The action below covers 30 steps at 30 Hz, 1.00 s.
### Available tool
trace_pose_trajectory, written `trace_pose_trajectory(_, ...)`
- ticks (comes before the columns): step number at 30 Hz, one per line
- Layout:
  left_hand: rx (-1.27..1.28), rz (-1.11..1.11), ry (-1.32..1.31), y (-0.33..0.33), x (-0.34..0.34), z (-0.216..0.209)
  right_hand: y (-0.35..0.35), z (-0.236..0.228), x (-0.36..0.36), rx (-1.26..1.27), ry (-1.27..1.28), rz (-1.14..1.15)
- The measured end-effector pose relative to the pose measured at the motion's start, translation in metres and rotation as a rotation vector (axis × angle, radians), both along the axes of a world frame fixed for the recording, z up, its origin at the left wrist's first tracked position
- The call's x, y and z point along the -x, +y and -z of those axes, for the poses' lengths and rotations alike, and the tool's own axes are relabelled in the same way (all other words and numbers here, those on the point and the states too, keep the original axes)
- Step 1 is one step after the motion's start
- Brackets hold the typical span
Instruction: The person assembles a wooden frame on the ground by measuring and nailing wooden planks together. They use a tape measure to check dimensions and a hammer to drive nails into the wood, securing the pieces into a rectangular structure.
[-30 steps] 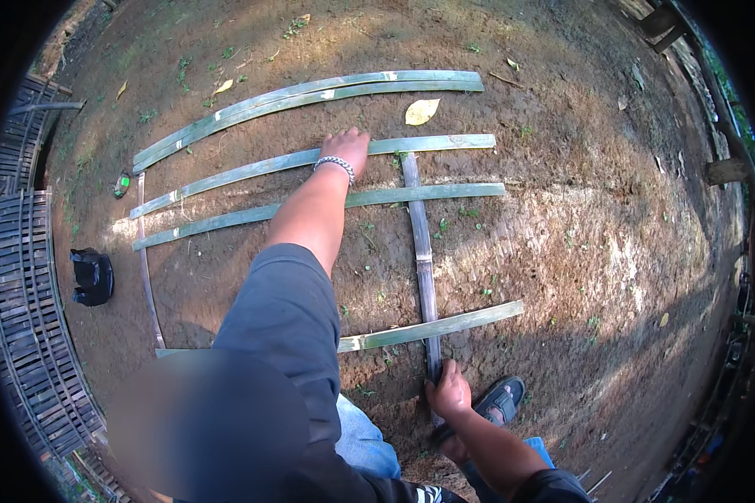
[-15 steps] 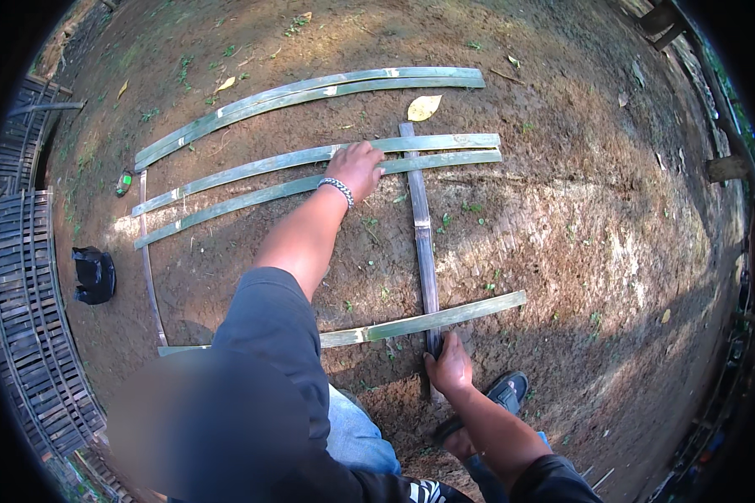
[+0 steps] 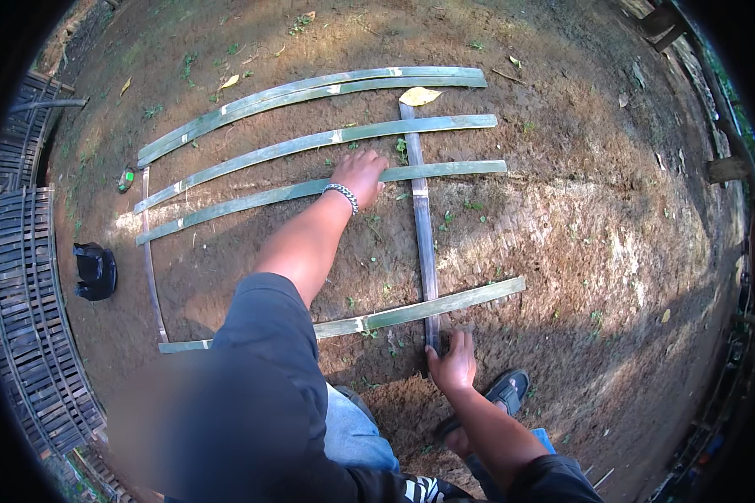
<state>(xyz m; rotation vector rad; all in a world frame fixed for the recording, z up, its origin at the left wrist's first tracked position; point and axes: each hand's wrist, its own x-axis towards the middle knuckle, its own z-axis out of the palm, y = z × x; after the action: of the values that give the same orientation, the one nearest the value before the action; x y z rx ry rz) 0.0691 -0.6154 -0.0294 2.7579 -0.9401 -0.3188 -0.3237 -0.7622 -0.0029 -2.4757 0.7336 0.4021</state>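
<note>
Head view: the left hand, with a bracelet at its wrist, reaches to the middle of the frame and lies over the lower middle green strip. Its fingers hide the contact, so whether it grips the strip or only rests there cannot be told. The right hand, below centre, has its thumb against the near end of the dark strip and its fingers stretched out, not wrapped around it.

The dark strip runs up the frame beneath the upper middle green strip, the lower middle one and the near green strip. Its far end meets a yellow leaf, just below the top pair of green strips. At the left, a thin brown strip passes near the green strips' other ends.

No fastening is visible at the crossings, so a push on the dark strip could drag the green ones askew. Uneven ground might also tilt it, and the sandalled foot nearby could knock its end.
</note>
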Motion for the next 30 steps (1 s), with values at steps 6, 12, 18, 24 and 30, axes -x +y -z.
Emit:
trace_pose_trajectory(6,0.071,-0.039,0.005,-0.002,0.007,0.009,-0.009,0.008,0.015,-0.135,0.161,-0.038)
trace_pose_trajectory(12,0.040,-0.081,-0.019,-0.001,0.007,0.006,-0.006,-0.008,-0.008,-0.033,0.190,-0.152)
trace_pose_trajectory(18,0.031,-0.069,0.003,-0.004,-0.004,0.002,0.000,-0.003,0.011,-0.119,0.322,-0.075)
trace_pose_trajectory(24,0.081,-0.057,0.030,0.001,-0.004,0.008,0.004,0.000,-0.006,-0.101,0.209,-0.055)
trace_pose_trajectory(30,0.041,-0.064,0.037,0.000,-0.002,0.001,0.006,0.006,-0.033,-0.063,0.219,-0.035)
